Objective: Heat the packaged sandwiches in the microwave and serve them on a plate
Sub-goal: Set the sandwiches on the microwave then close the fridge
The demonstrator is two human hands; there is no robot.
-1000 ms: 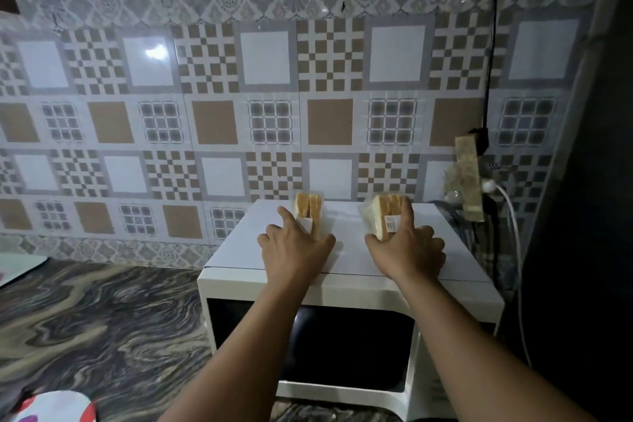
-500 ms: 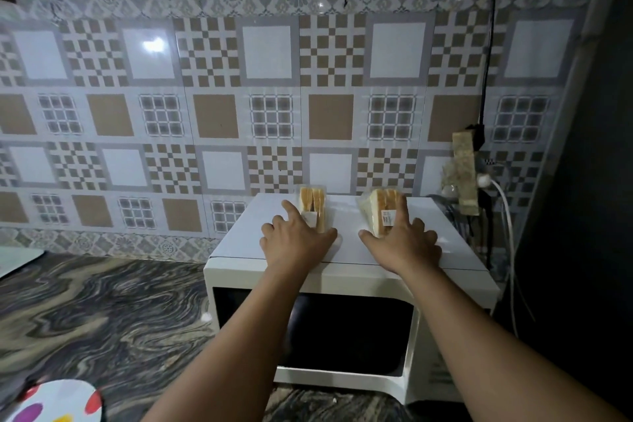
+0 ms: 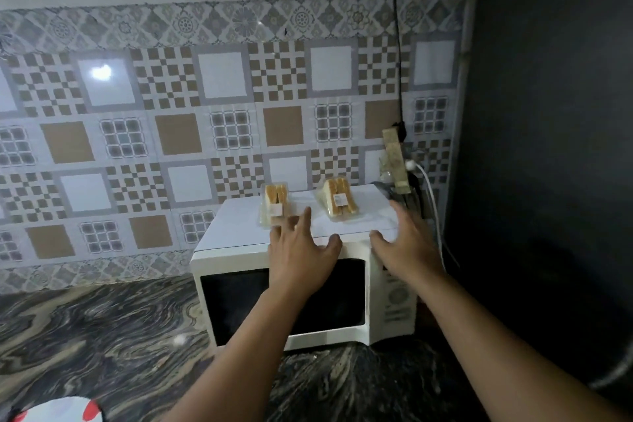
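Note:
Two packaged sandwiches stand on top of a white microwave [image 3: 239,233] with a dark door window. The left sandwich [image 3: 274,200] is upright in clear wrap with a small label. The right sandwich [image 3: 339,197] leans in its wedge pack. My left hand [image 3: 303,252] hovers with spread fingers just in front of the left sandwich, fingertips close to its pack. My right hand [image 3: 406,243] is spread over the microwave's right front corner, apart from the right sandwich. Neither hand holds anything.
The microwave sits on a dark marbled counter [image 3: 102,336] against a patterned tile wall. A power strip [image 3: 395,161] with a white cable hangs right of the microwave. A white plate with red spots [image 3: 65,409] shows at the bottom left. A dark wall closes the right side.
Both hands have let go of the sandwiches and drawn back toward the microwave's front edge. The sandwiches stay on top. The view has shifted left and back.

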